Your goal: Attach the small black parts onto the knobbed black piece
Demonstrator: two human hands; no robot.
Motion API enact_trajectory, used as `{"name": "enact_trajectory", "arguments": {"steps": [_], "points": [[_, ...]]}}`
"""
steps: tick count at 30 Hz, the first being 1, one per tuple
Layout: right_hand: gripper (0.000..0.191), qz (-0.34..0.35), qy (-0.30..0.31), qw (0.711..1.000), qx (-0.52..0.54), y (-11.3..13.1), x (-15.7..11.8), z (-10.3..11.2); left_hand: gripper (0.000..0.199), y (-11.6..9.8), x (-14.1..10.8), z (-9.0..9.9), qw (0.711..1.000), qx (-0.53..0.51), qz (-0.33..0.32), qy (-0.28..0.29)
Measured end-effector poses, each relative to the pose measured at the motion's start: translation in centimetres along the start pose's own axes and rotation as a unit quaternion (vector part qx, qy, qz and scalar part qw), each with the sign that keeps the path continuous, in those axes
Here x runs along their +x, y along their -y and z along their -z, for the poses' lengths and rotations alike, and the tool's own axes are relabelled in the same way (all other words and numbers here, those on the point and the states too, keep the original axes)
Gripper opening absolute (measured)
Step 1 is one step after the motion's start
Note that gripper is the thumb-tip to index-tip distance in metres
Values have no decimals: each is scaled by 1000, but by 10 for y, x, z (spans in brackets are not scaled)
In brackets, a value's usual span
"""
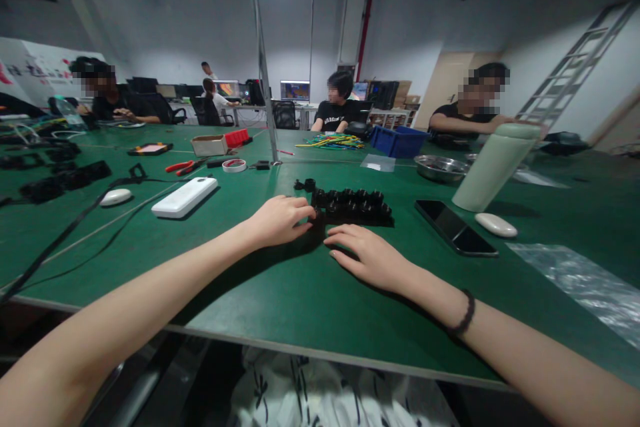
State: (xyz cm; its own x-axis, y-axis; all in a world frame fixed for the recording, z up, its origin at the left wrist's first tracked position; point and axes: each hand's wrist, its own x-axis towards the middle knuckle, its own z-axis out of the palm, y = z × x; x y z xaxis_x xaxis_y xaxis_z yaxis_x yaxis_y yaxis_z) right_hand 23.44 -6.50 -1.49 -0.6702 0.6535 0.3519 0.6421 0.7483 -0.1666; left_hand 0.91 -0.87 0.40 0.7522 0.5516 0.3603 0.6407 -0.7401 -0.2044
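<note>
Nearest me on the green table [300,310], my right hand [373,255] has its thumb and fingers apart, just short of the black rows of parts [354,200]. A little farther, my left hand [281,219] is the closer one, curled fingertips at the rows' left end, though I cannot tell whether they grip anything. The rows stretch away to its right, long axis crosswise to me, a small black piece [306,184] behind their left end.
</note>
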Motion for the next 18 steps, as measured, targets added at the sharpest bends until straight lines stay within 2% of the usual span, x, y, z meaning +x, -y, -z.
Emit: {"name": "enact_trajectory", "arguments": {"steps": [18], "points": [[24, -1, 8, 1000, -6, 1, 1, 1, 26, 0, 0, -1, 999, -4, 4, 35]]}}
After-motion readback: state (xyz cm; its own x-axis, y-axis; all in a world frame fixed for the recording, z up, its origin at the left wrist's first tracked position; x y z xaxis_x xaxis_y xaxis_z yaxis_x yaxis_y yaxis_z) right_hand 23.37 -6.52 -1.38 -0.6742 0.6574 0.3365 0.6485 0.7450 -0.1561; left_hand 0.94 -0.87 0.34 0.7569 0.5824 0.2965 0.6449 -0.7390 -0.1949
